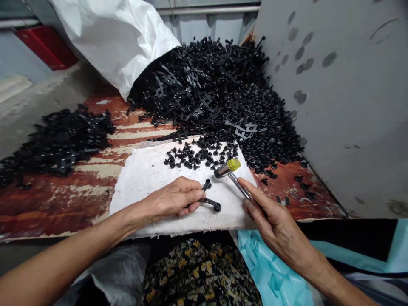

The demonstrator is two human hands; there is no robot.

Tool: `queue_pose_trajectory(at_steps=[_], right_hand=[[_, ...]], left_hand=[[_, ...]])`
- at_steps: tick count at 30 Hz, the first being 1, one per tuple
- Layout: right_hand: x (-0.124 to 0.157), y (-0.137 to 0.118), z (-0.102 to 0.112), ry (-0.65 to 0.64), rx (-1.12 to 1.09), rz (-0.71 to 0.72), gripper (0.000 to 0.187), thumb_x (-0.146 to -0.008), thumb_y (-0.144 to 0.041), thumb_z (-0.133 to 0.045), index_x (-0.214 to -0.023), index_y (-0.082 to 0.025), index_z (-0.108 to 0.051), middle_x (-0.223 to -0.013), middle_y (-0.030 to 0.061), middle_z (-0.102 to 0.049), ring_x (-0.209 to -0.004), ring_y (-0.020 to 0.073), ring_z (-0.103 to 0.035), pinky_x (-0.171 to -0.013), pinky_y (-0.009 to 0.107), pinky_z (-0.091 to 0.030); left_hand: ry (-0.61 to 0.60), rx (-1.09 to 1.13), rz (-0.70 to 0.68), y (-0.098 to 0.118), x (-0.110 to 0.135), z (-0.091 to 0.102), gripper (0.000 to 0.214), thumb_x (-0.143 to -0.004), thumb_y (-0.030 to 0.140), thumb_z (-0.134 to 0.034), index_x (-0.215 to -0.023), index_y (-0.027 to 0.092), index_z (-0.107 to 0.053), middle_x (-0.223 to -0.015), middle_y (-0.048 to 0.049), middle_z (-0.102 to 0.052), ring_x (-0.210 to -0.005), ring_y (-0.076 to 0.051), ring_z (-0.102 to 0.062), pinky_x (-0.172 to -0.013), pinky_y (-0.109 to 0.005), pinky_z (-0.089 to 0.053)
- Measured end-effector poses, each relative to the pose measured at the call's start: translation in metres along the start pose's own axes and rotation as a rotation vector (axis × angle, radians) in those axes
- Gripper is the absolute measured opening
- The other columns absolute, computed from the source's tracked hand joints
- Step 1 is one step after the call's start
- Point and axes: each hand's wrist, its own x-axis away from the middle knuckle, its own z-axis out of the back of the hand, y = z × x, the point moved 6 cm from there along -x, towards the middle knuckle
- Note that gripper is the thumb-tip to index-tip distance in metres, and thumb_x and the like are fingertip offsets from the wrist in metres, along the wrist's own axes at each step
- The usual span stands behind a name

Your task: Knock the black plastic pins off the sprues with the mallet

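Observation:
Pinched in my left hand (177,196) is a black plastic part (211,202) with two arms, each ending in a round tip; the rest of it is hidden by my fingers. It is over a white pad (137,189). My right hand (270,212) grips the metal handle of a small mallet (227,168), which has a yellow face on one end and a black face on the other. The mallet's head is above the pad, up and to the right of the black part. Behind it lie several loose black plugs (197,157) with round heads.
A large heap of black plastic pieces (216,93) spills from a white sack (117,38) at the back. Another black pile (60,136) lies on the left of the worn red-brown table (95,191). A grey panel (344,106) borders the right side.

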Motion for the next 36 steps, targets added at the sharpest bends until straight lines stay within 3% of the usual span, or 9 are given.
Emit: queue_pose_trajectory(at_steps=[13, 21, 25, 30, 36], right_hand=[[0.002, 0.001, 0.0, 0.007, 0.008, 0.01, 0.044, -0.095, -0.014, -0.043, -0.138, -0.008, -0.052, -0.136, 0.0161, -0.059, -0.124, 0.0208, -0.058, -0.103, 0.034, -0.047], [0.001, 0.0, -0.001, -0.05, 0.0, 0.005, 0.052, -0.093, -0.01, -0.043, -0.143, -0.018, -0.048, -0.137, 0.0115, -0.06, -0.123, 0.0231, -0.059, -0.103, 0.041, -0.048], [0.0, -0.008, 0.003, -0.096, 0.031, 0.05, 0.057, -0.091, -0.005, -0.041, -0.146, -0.019, -0.044, -0.133, 0.0126, -0.063, -0.118, 0.0241, -0.064, -0.095, 0.04, -0.055], [-0.004, -0.026, 0.01, -0.087, 0.06, 0.125, 0.059, -0.093, -0.006, -0.039, -0.151, -0.019, -0.035, -0.14, 0.0158, -0.057, -0.123, 0.0261, -0.059, -0.089, 0.038, -0.059], [-0.005, -0.022, 0.003, -0.111, 0.061, 0.124, 0.057, -0.09, -0.004, -0.037, -0.145, -0.015, -0.043, -0.118, 0.0175, -0.069, -0.103, 0.0257, -0.07, -0.077, 0.037, -0.062]], left_hand=[[-0.007, -0.072, 0.011, -0.006, -0.003, 0.002, 0.04, -0.081, 0.054, -0.053, -0.062, 0.019, -0.045, -0.042, 0.0082, -0.037, -0.034, -0.003, -0.026, -0.033, -0.016, -0.015], [-0.006, -0.08, 0.053, 0.0, -0.003, 0.005, 0.041, -0.076, 0.052, -0.06, -0.058, 0.019, -0.045, -0.044, 0.0076, -0.038, -0.035, -0.004, -0.028, -0.033, -0.017, -0.016], [-0.034, -0.122, 0.086, 0.004, -0.004, 0.011, 0.041, -0.075, 0.049, -0.061, -0.054, 0.019, -0.045, -0.041, 0.0069, -0.037, -0.034, -0.004, -0.028, -0.034, -0.017, -0.016], [-0.113, -0.115, 0.082, 0.007, -0.007, 0.013, 0.038, -0.078, 0.045, -0.061, -0.055, 0.019, -0.046, -0.039, 0.0064, -0.036, -0.033, -0.004, -0.025, -0.033, -0.018, -0.014], [0.012, -0.101, 0.138, 0.005, -0.006, 0.01, 0.037, -0.079, 0.043, -0.058, -0.054, 0.019, -0.045, -0.04, 0.0062, -0.037, -0.033, -0.005, -0.028, -0.033, -0.018, -0.016]])
